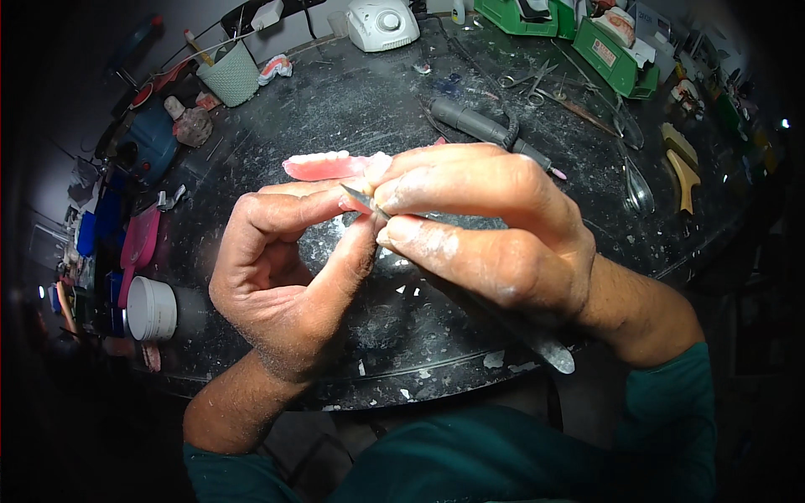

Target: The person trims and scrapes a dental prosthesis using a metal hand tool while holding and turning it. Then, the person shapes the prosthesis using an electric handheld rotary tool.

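Denture [329, 165], pink w/ white teeth, pinched in left hand [281, 277] above dusty dark tabletop [377, 109]. Right hand [495, 230] closed on thin metal blade tool [503, 323], tip touching denture edge by left thumb. Grey handpiece [486, 130] lies just behind the hands.

Two hands: left hand [277, 277], right hand [486, 226]. One pink denture [327, 166], one metal carving tool [545, 348]. One grey handpiece [482, 127], one white motor unit [382, 23], one green mesh cup [228, 75], two green boxes [616, 59], one white jar [153, 308], one dark round bench [352, 109].
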Tool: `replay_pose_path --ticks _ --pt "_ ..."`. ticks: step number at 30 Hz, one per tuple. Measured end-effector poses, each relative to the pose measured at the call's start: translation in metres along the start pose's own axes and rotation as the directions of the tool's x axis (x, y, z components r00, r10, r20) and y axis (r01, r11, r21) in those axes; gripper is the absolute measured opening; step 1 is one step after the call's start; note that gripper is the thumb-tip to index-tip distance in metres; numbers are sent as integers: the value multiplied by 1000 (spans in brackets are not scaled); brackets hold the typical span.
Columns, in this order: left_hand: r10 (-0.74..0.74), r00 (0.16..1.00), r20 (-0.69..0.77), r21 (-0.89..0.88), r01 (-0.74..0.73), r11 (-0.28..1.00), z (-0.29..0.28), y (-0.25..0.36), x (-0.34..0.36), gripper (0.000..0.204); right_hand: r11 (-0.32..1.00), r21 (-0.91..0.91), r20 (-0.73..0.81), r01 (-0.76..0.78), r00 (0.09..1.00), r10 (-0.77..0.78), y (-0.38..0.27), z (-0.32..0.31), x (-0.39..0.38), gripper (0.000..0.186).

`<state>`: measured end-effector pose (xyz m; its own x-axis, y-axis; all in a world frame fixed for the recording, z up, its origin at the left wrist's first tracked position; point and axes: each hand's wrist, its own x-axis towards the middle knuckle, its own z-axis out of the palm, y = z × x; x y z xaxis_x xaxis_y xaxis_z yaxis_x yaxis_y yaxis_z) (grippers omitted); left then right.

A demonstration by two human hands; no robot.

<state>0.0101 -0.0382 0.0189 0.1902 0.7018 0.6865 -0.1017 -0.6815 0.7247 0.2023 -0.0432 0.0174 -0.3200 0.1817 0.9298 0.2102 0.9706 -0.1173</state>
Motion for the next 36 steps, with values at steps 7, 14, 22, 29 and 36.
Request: replay_pose_path --ticks 7,14,22,29,36 --pt "69 998 6 37 -69 997 -4 -4 -1 25 999 0 -19 39 999 -39 1 2 1 35" --pt "91 996 -11 61 -90 994 -4 -5 -1 27 1000 3 -3 21 1000 -21 -1 -1 2 29" --pt "147 989 12 68 -148 987 -5 -3 -1 28 999 -9 1 39 999 -39 -2 -2 5 28" --pt "121 993 -10 99 -119 988 -2 -3 -1 28 983 -156 40 95 995 -90 -2 -1 5 22" --pt "92 995 -27 162 -86 983 -1 -2 0 26 981 -179 13 75 997 -74 -3 3 3 18"
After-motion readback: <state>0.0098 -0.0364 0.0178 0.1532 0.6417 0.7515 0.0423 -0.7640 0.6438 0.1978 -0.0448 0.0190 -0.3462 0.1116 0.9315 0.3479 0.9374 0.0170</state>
